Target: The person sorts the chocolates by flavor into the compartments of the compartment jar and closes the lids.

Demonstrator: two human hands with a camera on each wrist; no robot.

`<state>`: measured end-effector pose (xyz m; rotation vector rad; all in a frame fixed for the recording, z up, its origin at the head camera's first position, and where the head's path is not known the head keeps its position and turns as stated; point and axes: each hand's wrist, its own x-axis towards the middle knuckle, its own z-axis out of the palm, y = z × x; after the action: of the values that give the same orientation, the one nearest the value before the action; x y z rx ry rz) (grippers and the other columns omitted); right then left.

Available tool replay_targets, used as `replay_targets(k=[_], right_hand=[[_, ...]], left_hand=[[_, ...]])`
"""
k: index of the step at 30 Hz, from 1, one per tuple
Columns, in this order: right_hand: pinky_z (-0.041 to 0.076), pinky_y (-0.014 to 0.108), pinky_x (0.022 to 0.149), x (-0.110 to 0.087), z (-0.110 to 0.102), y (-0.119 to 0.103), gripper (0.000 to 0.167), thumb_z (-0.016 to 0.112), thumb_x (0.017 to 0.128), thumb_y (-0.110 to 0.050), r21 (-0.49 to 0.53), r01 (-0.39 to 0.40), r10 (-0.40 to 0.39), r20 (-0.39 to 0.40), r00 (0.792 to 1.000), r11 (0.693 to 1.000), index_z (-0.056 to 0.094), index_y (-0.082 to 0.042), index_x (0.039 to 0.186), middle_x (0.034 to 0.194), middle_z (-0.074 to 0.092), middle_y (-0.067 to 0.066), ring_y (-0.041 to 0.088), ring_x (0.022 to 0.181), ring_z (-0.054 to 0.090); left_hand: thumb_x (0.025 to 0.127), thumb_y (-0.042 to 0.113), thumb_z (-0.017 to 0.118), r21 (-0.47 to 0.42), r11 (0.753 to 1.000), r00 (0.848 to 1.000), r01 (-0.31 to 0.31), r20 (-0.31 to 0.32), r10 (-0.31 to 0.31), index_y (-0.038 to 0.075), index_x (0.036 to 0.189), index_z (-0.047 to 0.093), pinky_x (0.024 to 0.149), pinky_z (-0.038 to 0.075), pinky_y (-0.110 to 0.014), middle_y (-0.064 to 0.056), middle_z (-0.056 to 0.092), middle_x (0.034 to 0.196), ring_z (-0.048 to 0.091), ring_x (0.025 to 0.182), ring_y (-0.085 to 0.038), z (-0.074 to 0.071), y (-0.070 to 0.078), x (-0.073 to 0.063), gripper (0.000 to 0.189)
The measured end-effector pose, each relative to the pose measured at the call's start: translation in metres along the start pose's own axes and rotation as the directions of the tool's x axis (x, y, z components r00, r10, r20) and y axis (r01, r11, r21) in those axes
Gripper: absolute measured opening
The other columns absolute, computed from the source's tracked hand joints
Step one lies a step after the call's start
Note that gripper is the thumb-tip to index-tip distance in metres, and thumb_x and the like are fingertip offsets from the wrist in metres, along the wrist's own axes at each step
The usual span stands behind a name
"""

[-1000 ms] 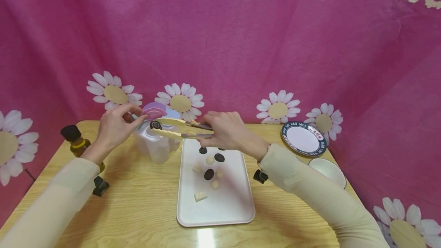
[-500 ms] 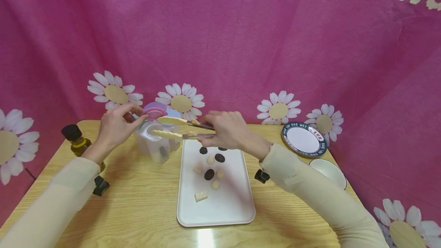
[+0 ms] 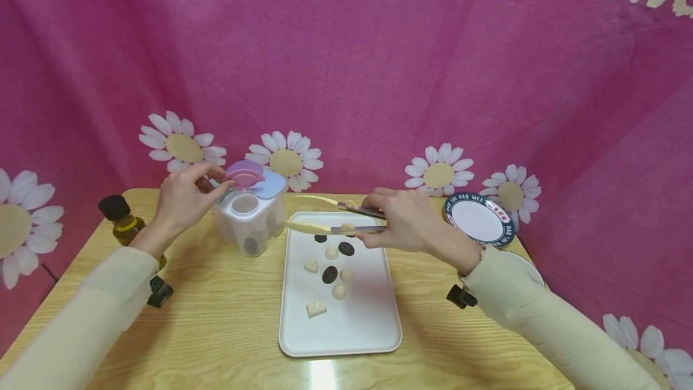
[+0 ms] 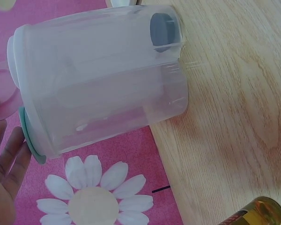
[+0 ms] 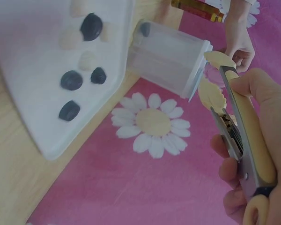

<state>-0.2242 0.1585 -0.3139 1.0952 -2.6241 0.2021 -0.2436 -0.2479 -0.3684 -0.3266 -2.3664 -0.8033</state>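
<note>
Pink cloth printed with white-petalled flowers hangs behind a pale wood-grain bench. Thumb and forefinger of the left hand pinch the edge of a raised pink lid at the far left; its other fingers extend loosely beside a green lid. Fingers of the right hand wrap the handles of metal tongs, whose 2 arms stand well apart. These have pale yellow, leaf-shaped tips and point left, long axis running roughly level from right to left, above the far end of a tray.

Left of the tray, a translucent, cloudy plastic container stands upright, long axis vertical, its round opening facing up beneath the raised lid. A smooth blue lid covers its far right part, and a dark piece sits low inside.

White, shallow and round-cornered, the tray lies lengthwise from near to far. On it are 4 dark pieces, some oval, and 5 pale pieces, the nearest a ridged rectangle.

At the left stands a glossy, dark-capped bottle; at the far right lies a round plate with a patterned dark rim.
</note>
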Motion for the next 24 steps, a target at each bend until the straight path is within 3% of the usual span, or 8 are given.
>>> replay_targets(k=[8,16,24], right_hand=[[0.031,0.021,0.048,-0.035,-0.001,0.013,0.040,0.086,0.074,-0.051,-0.090,0.007,-0.006,0.009,1.000,0.996,0.078,-0.020,0.097,0.076,0.065,-0.012,0.001,0.057,0.045],[0.033,0.020,0.048,-0.056,0.004,0.018,0.036,0.088,0.074,-0.047,-0.087,-0.011,0.022,0.128,0.992,0.996,0.077,-0.022,0.097,0.080,0.065,-0.014,-0.001,0.058,0.044],[0.034,0.022,0.050,-0.064,0.016,0.023,0.031,0.087,0.076,-0.046,-0.086,0.007,0.013,0.227,0.974,0.996,0.076,-0.025,0.097,0.081,0.063,-0.016,0.000,0.058,0.046]], left_hand=[[0.087,0.017,0.087,-0.010,1.000,1.000,0.000,0.002,0.000,0.006,0.100,0.077,0.062,0.038,-0.016,-0.015,0.076,0.084,0.068,0.070,-0.027,-0.001,0.001,0.000,0.020],[0.088,0.018,0.087,-0.008,1.000,1.000,0.004,0.005,-0.004,0.006,0.102,0.076,0.063,0.038,-0.017,-0.016,0.076,0.086,0.067,0.072,-0.027,-0.001,0.002,-0.001,0.021],[0.088,0.017,0.086,-0.001,1.000,1.000,0.005,0.003,-0.005,0.006,0.102,0.076,0.063,0.040,-0.020,-0.016,0.076,0.086,0.067,0.072,-0.028,-0.001,0.002,-0.001,0.021]])
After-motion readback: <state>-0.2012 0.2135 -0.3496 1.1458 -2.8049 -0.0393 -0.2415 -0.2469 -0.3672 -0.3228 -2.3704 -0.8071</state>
